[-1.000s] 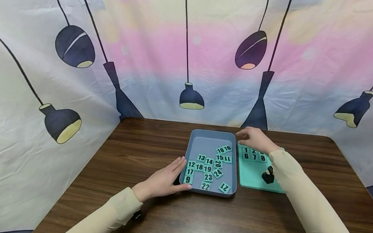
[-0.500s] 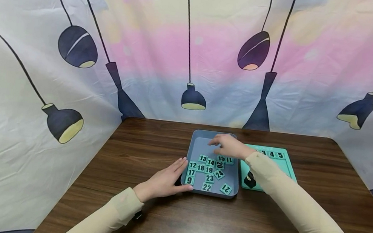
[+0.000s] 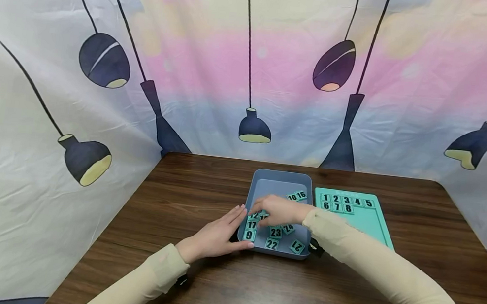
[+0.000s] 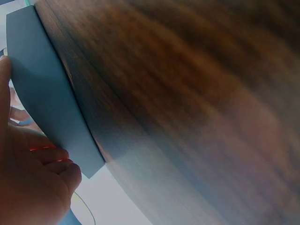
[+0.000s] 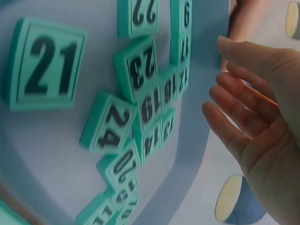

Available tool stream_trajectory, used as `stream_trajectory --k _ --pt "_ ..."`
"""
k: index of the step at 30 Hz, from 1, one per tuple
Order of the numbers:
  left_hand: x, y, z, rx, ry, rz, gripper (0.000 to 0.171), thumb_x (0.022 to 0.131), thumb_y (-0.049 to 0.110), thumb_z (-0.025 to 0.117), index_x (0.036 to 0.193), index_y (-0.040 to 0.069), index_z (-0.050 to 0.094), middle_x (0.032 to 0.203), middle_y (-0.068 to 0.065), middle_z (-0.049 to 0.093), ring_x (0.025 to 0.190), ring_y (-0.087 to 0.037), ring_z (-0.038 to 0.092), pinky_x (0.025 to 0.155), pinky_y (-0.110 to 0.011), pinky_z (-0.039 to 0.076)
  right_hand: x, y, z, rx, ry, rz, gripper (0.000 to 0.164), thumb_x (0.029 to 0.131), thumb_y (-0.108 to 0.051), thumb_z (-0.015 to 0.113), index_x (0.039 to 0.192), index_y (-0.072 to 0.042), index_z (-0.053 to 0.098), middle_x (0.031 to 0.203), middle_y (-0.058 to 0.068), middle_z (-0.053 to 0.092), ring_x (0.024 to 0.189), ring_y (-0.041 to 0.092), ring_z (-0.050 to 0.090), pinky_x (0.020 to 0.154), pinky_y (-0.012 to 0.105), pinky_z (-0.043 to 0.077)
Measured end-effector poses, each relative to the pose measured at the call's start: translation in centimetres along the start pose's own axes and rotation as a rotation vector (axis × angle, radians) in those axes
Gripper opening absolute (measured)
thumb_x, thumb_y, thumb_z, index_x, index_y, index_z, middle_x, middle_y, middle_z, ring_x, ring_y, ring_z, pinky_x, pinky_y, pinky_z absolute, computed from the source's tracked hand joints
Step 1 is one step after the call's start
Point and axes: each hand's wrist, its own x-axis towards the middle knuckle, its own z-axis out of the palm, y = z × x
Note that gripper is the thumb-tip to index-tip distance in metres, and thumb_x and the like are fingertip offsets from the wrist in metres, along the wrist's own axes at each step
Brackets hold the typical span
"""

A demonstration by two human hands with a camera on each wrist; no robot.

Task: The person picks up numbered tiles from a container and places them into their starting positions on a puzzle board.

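Observation:
A blue-grey tray (image 3: 283, 176) holds several teal number tiles, among them the 9 tile (image 3: 249, 235) and the 22 tile (image 3: 272, 244). My left hand (image 3: 213, 232) rests against the tray's near left corner, fingers straight along the left side, thumb at the front edge. Over the tray, my right hand (image 3: 279, 209) reaches left, hiding some tiles in the head view. In the right wrist view its fingers (image 5: 228, 123) are relaxed, with nothing between them, near the tray's wall. The 21 tile (image 5: 49, 65) lies apart from the clustered tiles.
Right of the tray lies a teal board (image 3: 371, 227), with tiles 1 to 5 along its top row and 6, 7, 8 beneath. Both stand on a brown wooden table (image 3: 291, 295). A cloth printed with lamps (image 3: 255, 126) hangs behind.
My right hand has moved from above the board's top left, leftward across the tray and then nearer, toward the tiles at the left. My left hand has kept its place on the tray.

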Motion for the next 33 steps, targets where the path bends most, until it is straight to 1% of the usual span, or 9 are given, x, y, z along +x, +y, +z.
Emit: stream_trajectory --k 2,6,9,13,17,22,27,31,33 --pt "0.0 0.1 0.0 -0.002 -0.002 0.002 0.097 0.096 0.07 0.049 0.161 0.003 0.021 0.167 -0.016 0.016 0.153 -0.025 0.016 0.112 -0.047 0.038 0.2 -0.5 0.3 -0.01 -0.035 0.004 0.043 0.096 -0.018 0.073 0.136 -0.009 0.064 0.135 0.004 0.063 0.127 0.019 0.057 0.105 0.035 0.046" --pt "0.0 0.2 -0.1 -0.013 -0.01 0.005 0.096 0.096 0.068 0.051 0.16 0.003 0.02 0.167 -0.016 0.016 0.153 -0.025 0.014 0.114 -0.046 0.036 0.6 -0.8 1.1 -0.046 -0.078 -0.03 0.043 0.094 -0.016 0.075 0.135 -0.009 0.066 0.137 0.004 0.062 0.13 0.018 0.054 0.108 0.034 0.043" --pt "0.0 0.3 -0.1 -0.015 -0.017 0.006 0.096 0.096 0.068 0.05 0.16 0.003 0.02 0.167 -0.016 0.015 0.154 -0.025 0.013 0.114 -0.046 0.035 0.7 -0.8 1.6 -0.051 -0.102 -0.06 0.04 0.093 -0.015 0.075 0.132 -0.009 0.067 0.135 0.003 0.064 0.129 0.017 0.055 0.108 0.032 0.043" --pt "0.0 0.2 -0.2 -0.011 -0.02 0.009 0.097 0.096 0.068 0.05 0.16 0.002 0.021 0.167 -0.017 0.016 0.154 -0.026 0.014 0.113 -0.046 0.036 0.9 -1.0 2.0 -0.047 -0.135 -0.068 0.039 0.094 -0.016 0.075 0.131 -0.01 0.068 0.134 0.0 0.064 0.13 0.015 0.054 0.107 0.03 0.043" --pt "0.0 0.2 -0.2 -0.01 -0.02 0.006 0.096 0.096 0.068 0.05 0.16 0.002 0.02 0.167 -0.016 0.015 0.154 -0.025 0.013 0.114 -0.045 0.036 1.1 -1.1 2.2 -0.061 -0.15 -0.068 0.038 0.095 -0.017 0.074 0.131 -0.011 0.068 0.134 -0.001 0.064 0.127 0.013 0.055 0.105 0.028 0.044" --pt "0.0 0.1 -0.1 0.0 -0.013 0.003 0.097 0.096 0.07 0.048 0.16 0.003 0.021 0.167 -0.015 0.016 0.154 -0.025 0.014 0.114 -0.045 0.036 1.2 -1.3 2.4 -0.106 -0.144 -0.072 0.037 0.095 -0.019 0.074 0.13 -0.011 0.069 0.131 -0.001 0.063 0.122 0.01 0.058 0.102 0.025 0.046" --pt "-0.1 0.1 -0.1 -0.004 -0.012 0.005 0.097 0.096 0.069 0.049 0.161 0.003 0.02 0.167 -0.016 0.015 0.154 -0.025 0.014 0.114 -0.045 0.036 1.3 -1.5 2.6 -0.177 -0.112 -0.062 0.035 0.093 -0.024 0.077 0.125 -0.013 0.071 0.124 -0.004 0.065 0.114 0.008 0.061 0.096 0.023 0.049" --pt "-0.2 0.1 -0.2 -0.006 -0.013 0.006 0.097 0.096 0.069 0.049 0.161 0.003 0.02 0.167 -0.016 0.015 0.154 -0.025 0.013 0.114 -0.045 0.036 1.3 -1.5 2.6 -0.213 -0.087 -0.03 0.033 0.09 -0.024 0.079 0.122 -0.015 0.073 0.124 -0.004 0.066 0.115 0.01 0.062 0.097 0.026 0.049" --pt "-0.1 0.1 -0.2 -0.005 -0.012 0.005 0.096 0.096 0.068 0.049 0.161 0.003 0.02 0.167 -0.015 0.015 0.154 -0.025 0.013 0.113 -0.045 0.036 1.3 -1.3 2.6 -0.208 -0.073 -0.013 0.032 0.09 -0.021 0.08 0.121 -0.016 0.073 0.125 -0.004 0.066 0.118 0.012 0.061 0.099 0.028 0.049"
